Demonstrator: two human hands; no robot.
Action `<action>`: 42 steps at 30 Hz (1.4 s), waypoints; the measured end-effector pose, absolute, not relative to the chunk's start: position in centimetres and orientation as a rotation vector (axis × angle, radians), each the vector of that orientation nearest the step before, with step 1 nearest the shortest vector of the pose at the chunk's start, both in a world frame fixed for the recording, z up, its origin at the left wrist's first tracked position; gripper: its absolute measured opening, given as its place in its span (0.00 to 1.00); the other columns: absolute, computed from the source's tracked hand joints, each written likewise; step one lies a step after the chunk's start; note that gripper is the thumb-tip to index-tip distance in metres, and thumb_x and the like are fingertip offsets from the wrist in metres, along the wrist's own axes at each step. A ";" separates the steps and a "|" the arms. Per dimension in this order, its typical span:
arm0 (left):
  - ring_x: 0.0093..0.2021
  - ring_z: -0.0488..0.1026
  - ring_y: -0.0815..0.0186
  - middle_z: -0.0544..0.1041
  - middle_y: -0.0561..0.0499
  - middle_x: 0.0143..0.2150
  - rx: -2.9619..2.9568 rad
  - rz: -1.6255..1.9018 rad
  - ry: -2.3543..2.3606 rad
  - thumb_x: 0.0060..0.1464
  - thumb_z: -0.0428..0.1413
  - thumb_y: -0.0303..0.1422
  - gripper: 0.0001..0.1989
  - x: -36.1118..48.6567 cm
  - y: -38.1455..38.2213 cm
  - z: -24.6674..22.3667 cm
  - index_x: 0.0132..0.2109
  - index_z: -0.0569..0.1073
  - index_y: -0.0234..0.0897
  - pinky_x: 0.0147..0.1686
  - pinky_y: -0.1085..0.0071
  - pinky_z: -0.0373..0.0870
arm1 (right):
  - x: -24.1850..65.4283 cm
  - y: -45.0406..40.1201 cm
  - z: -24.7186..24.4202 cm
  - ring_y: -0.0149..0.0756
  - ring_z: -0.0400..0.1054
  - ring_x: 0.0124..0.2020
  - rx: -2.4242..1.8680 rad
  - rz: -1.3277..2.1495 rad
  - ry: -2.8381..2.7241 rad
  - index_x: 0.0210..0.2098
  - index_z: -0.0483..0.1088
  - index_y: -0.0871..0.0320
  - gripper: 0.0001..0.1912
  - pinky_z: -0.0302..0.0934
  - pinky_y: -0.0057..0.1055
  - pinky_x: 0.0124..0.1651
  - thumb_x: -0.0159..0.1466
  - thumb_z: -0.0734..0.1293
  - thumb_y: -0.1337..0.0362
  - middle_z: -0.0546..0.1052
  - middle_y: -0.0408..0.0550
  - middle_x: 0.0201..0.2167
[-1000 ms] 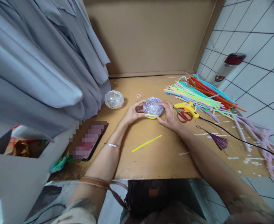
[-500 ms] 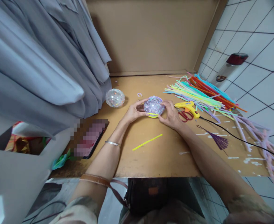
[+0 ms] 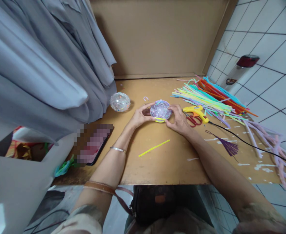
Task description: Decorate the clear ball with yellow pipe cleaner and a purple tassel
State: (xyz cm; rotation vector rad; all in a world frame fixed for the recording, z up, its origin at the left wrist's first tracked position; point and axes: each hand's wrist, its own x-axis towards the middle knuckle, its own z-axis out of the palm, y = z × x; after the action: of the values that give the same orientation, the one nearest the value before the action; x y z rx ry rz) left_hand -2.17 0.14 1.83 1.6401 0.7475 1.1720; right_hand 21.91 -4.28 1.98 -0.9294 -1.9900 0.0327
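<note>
Between my two hands is a clear ball with a purple tint (image 3: 160,110), and a yellow pipe cleaner (image 3: 160,120) runs along its near lower edge. My left hand (image 3: 142,116) grips the ball from the left, thumb at the near side. On the other side, my right hand (image 3: 178,119) holds it with bent fingers and the thumb close to the yellow strip. A loose straight yellow pipe cleaner (image 3: 154,148) lies on the table nearer to me. Beyond my left hand rests a second clear ball (image 3: 120,102), and a small lilac curved piece (image 3: 146,98) lies beside it.
To the right lie a yellow glue gun (image 3: 197,113) with its black cord, red-handled scissors (image 3: 194,121), a purple tassel (image 3: 227,147) and a heap of coloured pipe cleaners (image 3: 211,97). A phone (image 3: 96,146) sits at left by the grey curtain (image 3: 60,65). A bottle (image 3: 240,71) stands at far right.
</note>
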 end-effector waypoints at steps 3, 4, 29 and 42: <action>0.51 0.82 0.52 0.79 0.37 0.60 1.639 1.158 0.748 0.32 0.78 0.45 0.46 -2.2 0.2 1.8 0.61 0.78 0.41 0.54 0.51 0.79 | 22.0 -4.3 2.0 0.55 0.70 0.58 -0.938 0.018 -2.000 0.56 0.63 0.51 0.27 0.68 0.57 0.62 0.57 0.69 0.65 0.72 0.57 0.53; 0.52 0.81 0.51 0.79 0.37 0.61 1.645 1.153 0.743 0.32 0.78 0.45 0.46 -2.2 0.2 1.7 0.62 0.77 0.40 0.55 0.51 0.79 | 22.0 -4.3 2.1 0.55 0.70 0.58 -0.933 0.012 -2.007 0.56 0.63 0.52 0.27 0.68 0.58 0.62 0.58 0.69 0.65 0.71 0.57 0.53; 0.51 0.81 0.53 0.76 0.38 0.62 1.666 1.144 0.726 0.35 0.77 0.46 0.47 -2.4 0.2 1.6 0.63 0.76 0.39 0.56 0.52 0.78 | 22.3 -3.9 2.1 0.52 0.70 0.56 -0.944 0.185 -1.925 0.55 0.63 0.50 0.29 0.69 0.54 0.60 0.56 0.71 0.65 0.72 0.55 0.53; 0.50 0.79 0.55 0.77 0.38 0.60 1.717 1.115 0.800 0.38 0.74 0.53 0.43 -2.2 -0.2 2.0 0.60 0.77 0.38 0.52 0.58 0.77 | 22.1 -3.6 1.8 0.44 0.72 0.53 -1.004 0.546 -1.713 0.47 0.64 0.49 0.23 0.72 0.44 0.54 0.53 0.70 0.64 0.72 0.48 0.49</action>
State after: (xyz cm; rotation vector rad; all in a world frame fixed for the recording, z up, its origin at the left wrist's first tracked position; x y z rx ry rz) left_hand -2.16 -0.18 2.03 1.7171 0.8002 1.1145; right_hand 22.05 -3.60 1.77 -1.0043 -1.7126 0.5457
